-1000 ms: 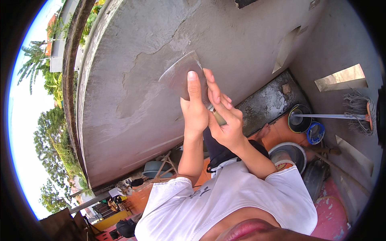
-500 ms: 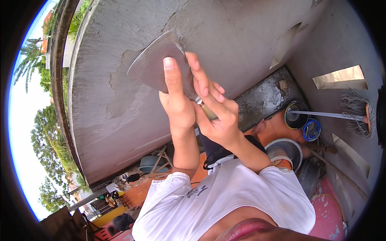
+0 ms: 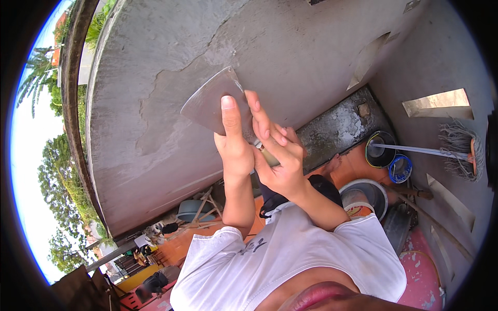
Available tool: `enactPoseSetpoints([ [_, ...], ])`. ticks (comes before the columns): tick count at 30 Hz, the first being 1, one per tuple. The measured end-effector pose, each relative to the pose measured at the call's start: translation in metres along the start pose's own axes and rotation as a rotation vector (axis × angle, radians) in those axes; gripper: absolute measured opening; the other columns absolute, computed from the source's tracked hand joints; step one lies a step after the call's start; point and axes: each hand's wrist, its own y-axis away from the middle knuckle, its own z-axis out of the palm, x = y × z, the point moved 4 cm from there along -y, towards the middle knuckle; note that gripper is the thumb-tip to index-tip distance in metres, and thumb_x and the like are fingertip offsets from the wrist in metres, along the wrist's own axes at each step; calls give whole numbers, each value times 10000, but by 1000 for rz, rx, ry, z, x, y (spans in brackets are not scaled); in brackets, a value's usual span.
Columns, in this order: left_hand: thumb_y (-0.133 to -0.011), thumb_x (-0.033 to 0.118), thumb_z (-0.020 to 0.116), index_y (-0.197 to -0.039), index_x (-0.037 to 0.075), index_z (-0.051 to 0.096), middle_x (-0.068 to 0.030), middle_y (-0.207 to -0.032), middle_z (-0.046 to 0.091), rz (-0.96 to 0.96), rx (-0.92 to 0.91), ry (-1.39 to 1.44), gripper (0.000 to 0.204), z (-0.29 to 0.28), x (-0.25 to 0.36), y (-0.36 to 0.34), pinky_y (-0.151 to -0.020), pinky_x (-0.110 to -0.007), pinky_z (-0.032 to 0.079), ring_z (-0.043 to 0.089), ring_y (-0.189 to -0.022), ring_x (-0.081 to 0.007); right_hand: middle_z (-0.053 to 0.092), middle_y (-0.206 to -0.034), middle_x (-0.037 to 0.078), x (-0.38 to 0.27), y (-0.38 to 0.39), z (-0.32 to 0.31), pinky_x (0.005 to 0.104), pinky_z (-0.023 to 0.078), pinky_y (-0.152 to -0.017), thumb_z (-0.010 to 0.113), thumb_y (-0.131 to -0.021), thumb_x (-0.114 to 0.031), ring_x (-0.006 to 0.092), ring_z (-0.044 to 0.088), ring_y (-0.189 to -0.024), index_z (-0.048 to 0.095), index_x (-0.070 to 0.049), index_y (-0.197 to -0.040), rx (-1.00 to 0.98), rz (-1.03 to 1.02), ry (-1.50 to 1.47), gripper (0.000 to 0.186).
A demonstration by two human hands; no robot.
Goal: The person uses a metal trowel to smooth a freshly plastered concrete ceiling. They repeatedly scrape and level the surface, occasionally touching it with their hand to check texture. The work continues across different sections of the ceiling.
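A wide-bladed putty knife (image 3: 212, 106) lies against the grey plastered wall (image 3: 290, 57) in front of me, its blade slanting up and to the left. My right hand (image 3: 285, 163) is closed round its pale handle (image 3: 269, 157), with one finger stretched up beside the blade edge. My left hand (image 3: 236, 150) grips the blade from the left side, thumb laid along its face; the other fingers of that hand are mostly hidden. Around the blade, a patch of plaster with a ragged edge (image 3: 155, 96) shows on the wall.
To the right are a mop (image 3: 461, 150), a black bucket (image 3: 381, 149), a blue-rimmed pail (image 3: 400, 168) and a large grey basin (image 3: 381, 194). A concrete ledge (image 3: 337, 127) runs below the wall. Lower left, another basin (image 3: 193, 211) sits near a wooden frame (image 3: 208, 205).
Both hands and the putty knife have slid down the wall and a little to the right, uncovering more of the plaster above the blade. The grip looks the same.
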Motion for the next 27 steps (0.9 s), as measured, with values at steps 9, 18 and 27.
enactPoseSetpoints([
  [9, -1078, 508, 365, -935, -1, 517, -61, -549, 465, -7, -25, 12, 550, 1, 2, 1, -496, -361, 554, 559, -427, -223, 728, -981, 179, 0, 3, 1, 375, 491, -764, 758, -774, 3, 300, 668, -822, 676, 65, -1251, 12, 14, -83, 488],
  [18, -1075, 492, 376, -939, 4, 533, -43, -538, 446, -41, 29, -11, 530, 3, 8, 5, -499, -355, 555, 543, -415, -210, 719, -899, 174, -6, -1, 2, 346, 534, -701, 744, -821, -12, 268, 686, -744, 658, 53, -1282, 1, 21, -92, 474],
  [27, -1081, 451, 387, -986, -3, 549, -49, -581, 479, -40, -34, -12, 492, 8, 20, 5, -545, -369, 564, 569, -457, -213, 622, -741, 88, -12, -1, 5, 242, 462, -621, 680, -902, -10, 95, 549, -630, 597, 114, -1326, -3, 106, -250, 449],
])
